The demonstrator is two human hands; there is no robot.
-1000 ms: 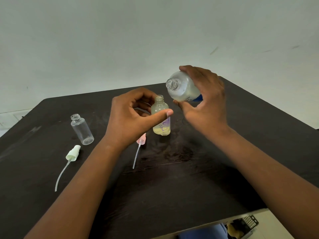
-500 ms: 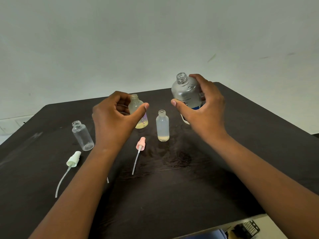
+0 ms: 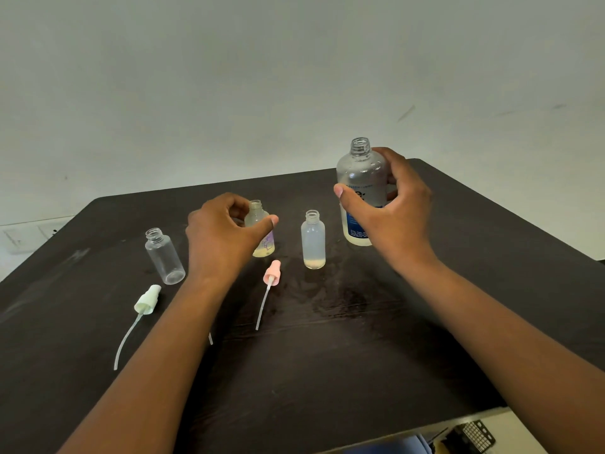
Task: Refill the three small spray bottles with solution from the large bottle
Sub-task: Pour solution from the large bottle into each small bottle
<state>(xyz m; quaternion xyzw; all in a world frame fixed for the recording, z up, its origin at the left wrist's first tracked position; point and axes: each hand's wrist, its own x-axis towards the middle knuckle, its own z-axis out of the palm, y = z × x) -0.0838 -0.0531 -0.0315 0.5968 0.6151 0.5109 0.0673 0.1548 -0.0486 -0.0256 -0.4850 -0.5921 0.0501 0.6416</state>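
The left hand [image 3: 222, 237] reaches in from the near edge of the dark desk [image 3: 327, 371]; its fingers and thumb are curled round the small bottle with the purple picture [image 3: 262, 234], and they seem to pinch it near the neck; the right hand [image 3: 389, 214] comes in from the near right corner, and its thumb and fingers wrap round the big bottle [image 3: 360, 191], which is upright near the far right corner.

There are three small bottles, all with no tops on; going left to right, the clear empty bottle [image 3: 164, 257] stands toward the left edge and looks to lean a little; the bottle with the purple picture has a bit of yellowish liquid at the bottom; the cloudy white bottle [image 3: 313, 239] stands alone between the two hands, with a thin layer of pale liquid in it.

There is one big bottle; it is see-through, open at the top, has a blue label, and holds only a little liquid.

There are two spray tops lying flat nearer the near edge; the pale green spray top [image 3: 147, 299] and the pink spray top [image 3: 272, 273], each with a long thin tube; a bit of another tube [image 3: 210, 339] peeks out by the left arm.
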